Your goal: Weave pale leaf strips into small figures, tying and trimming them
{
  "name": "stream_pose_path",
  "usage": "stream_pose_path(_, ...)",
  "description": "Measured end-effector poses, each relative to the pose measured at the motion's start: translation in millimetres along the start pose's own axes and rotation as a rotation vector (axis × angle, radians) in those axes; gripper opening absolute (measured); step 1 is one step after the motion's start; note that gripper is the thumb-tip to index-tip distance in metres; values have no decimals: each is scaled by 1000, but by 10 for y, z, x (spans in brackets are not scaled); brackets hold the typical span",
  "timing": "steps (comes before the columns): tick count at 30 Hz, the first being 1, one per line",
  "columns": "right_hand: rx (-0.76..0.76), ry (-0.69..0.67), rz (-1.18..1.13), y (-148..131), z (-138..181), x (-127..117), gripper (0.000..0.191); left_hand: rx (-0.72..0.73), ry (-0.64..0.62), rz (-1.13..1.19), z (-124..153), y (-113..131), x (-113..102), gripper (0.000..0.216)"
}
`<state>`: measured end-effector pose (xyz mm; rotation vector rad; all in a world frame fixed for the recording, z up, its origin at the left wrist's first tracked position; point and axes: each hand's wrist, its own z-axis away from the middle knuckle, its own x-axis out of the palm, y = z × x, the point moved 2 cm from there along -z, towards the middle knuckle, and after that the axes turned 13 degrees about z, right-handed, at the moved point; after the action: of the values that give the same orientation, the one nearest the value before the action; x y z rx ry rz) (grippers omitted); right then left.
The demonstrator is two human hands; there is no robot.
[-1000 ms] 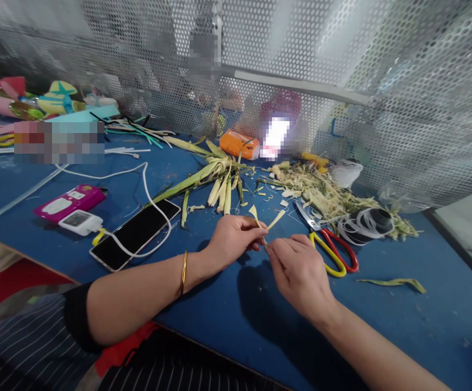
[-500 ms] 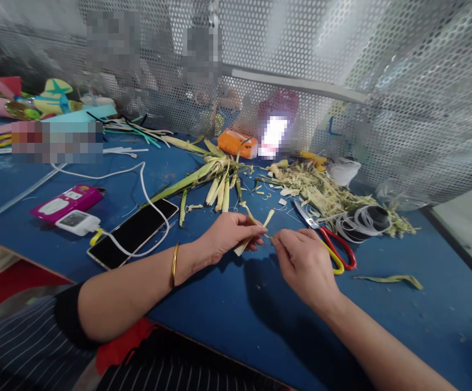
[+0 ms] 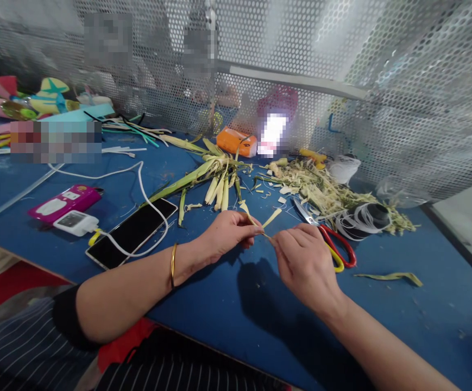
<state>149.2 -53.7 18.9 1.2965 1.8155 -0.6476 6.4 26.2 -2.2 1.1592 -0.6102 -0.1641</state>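
Observation:
Between my hands is a thin, pale yellow-green strip of plant leaf (image 3: pixel 272 218), perhaps corn husk, with loose ends sticking up. My left hand (image 3: pixel 236 231) pinches it between thumb and fingers. My right hand (image 3: pixel 303 258) is closed on the other end, its fingertips mostly hidden behind the knuckles. Both hands are held just over the blue table (image 3: pixel 227 320). Beside my right hand lie scissors (image 3: pixel 345 247) with one red and one yellow handle. Past my left hand is a bunch of green and pale husks (image 3: pixel 215 168).
Shredded plant scraps (image 3: pixel 321 184) are heaped at the back right, by a spool of white cord (image 3: pixel 362 221). A dark phone (image 3: pixel 132 233) and a magenta box (image 3: pixel 67 202) lie left, with a white cable (image 3: pixel 143 182). An orange packet (image 3: pixel 236 142) and lit screen (image 3: pixel 274 134) stand near the mesh.
The husk piece hanging below my left fingers is no longer visible, and a strip end now sticks out further between my hands. Both hands keep nearly the same place.

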Motion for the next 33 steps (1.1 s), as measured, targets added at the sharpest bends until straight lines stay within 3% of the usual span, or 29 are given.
stream_pose_path(3, 71, -82, -274, 63, -18, 2, 29, -81, 10, 104, -18, -5, -29, 13)
stream_pose_path(7, 463, -65, -623, 280, -32, 64, 38, -290, -126, 378, -26, -3, -40, 13)
stream_pose_path(9, 534, -63, -676, 315, -26, 121, 28, -355, -208, 506, -25, 2, -33, 11)
stream_pose_path(13, 405, -145, -739, 192, 1, 238, 15, -437, -268, 625, -27, -25, -30, 6)
stream_pose_path(18, 341, -188, -680, 105, 28, 283, 13, -517, -219, 536, -11, -85, -45, 16)
stream_pose_path(24, 147, -145, -319, 105, 19, 207, 25, -402, -133, 467, 13, -68, -16, 11)
stream_pose_path(29, 50, -136, -166, 77, 3, 165, 19, -419, -22, 462, -2, -21, -5, 14)
stream_pose_path(33, 32, -107, -69, 106, 4, 205, 21, -477, -78, 495, -6, -5, -32, 11)
